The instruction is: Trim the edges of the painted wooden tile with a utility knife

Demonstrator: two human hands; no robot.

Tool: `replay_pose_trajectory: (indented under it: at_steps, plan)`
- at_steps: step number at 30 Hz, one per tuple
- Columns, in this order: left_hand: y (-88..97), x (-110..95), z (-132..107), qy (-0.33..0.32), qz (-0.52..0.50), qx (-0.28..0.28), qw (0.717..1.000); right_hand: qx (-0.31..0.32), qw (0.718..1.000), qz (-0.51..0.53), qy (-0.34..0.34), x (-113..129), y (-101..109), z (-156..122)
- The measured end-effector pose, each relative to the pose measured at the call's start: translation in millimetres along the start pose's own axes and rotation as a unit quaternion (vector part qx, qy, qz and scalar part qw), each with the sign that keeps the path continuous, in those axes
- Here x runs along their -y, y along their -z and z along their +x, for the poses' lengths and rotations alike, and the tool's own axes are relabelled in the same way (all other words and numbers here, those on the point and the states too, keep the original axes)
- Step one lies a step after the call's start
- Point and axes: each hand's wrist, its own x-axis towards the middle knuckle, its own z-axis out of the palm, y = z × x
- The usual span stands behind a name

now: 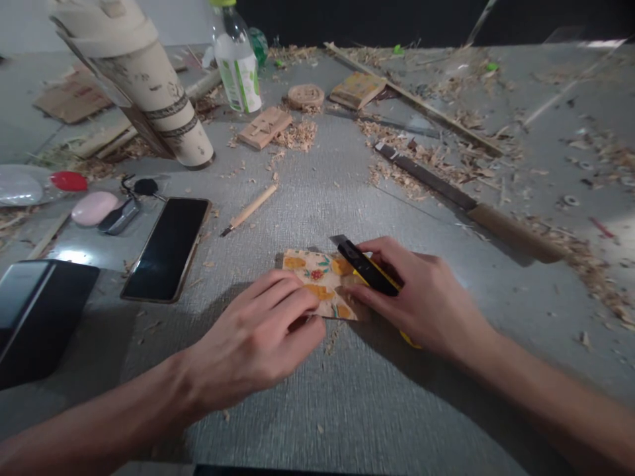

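Observation:
A small flat piece with a printed flower pattern [317,274] lies on the grey table [317,410] in front of me. My left hand [258,337] presses down on its near left edge with closed fingers. My right hand [421,304] grips a yellow and black utility knife [364,264]. The knife's blade tip rests at the far right edge of the patterned piece.
A black phone [169,248] lies to the left beside a dark box [34,311]. A small carving tool [249,209] lies beyond the piece. A large knife with a wooden handle [471,205], a carved cylinder [153,86], a bottle [238,59] and wood shavings stand farther back.

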Motion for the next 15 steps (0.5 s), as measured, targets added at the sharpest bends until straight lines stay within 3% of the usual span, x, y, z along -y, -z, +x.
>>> replay_pose_trajectory:
  at_steps: [4, 9, 15]
  plan:
    - [-3.3, 1, 0, 0.031, -0.005, -0.014, 0.999, -0.004, 1.000, -0.021, 0.000, -1, -2, 0]
    - [-6.4, -5, -1, 0.120, -0.017, -0.031, 0.992, -0.015, 0.998, -0.062, -0.003, 0, -5, -1]
    - [-11.7, -3, -2, 0.143, -0.049, -0.031, 0.988, -0.008, 0.997, -0.073, -0.005, 1, -6, -1]
